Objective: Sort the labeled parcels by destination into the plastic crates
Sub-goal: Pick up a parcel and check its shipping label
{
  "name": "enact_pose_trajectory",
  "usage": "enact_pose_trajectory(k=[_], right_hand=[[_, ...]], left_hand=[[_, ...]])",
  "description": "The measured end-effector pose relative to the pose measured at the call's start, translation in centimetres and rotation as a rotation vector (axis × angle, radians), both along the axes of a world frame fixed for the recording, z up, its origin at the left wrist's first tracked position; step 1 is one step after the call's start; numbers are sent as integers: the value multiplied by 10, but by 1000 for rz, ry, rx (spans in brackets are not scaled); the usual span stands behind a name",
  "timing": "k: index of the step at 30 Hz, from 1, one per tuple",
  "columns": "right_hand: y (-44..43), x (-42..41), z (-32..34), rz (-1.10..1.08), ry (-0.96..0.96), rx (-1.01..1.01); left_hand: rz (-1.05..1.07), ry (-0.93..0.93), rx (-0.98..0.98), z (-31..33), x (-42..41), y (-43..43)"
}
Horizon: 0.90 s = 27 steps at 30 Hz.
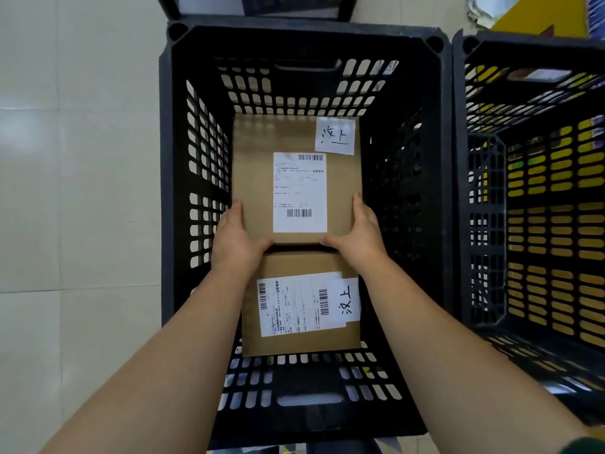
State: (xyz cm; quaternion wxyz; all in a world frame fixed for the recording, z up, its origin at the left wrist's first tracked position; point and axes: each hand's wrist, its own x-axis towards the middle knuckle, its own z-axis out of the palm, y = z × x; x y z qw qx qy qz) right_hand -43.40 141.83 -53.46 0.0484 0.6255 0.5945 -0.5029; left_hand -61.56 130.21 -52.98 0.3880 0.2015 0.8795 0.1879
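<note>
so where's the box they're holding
Head view: the held box is in the far half of the centre crate, left hand and right hand on its near corners, beyond the other box.

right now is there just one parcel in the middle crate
No, the crate holds two: a far parcel gripped by left hand and right hand, and a near parcel.

Two cardboard parcels point(252, 178) point(301, 344), two shipping labels point(299, 191) point(294, 306), two handwritten notes point(335, 136) point(348, 301), two black crates point(304, 31) point(523, 44) — two hands point(234, 237) point(360, 234)
</note>
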Motion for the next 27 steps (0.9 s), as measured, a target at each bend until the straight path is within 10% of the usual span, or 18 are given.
enact_pose_trajectory(k=[27], right_hand=[[2, 0, -27, 23, -56, 106]], left_hand=[[2, 78, -7, -19, 6, 13]])
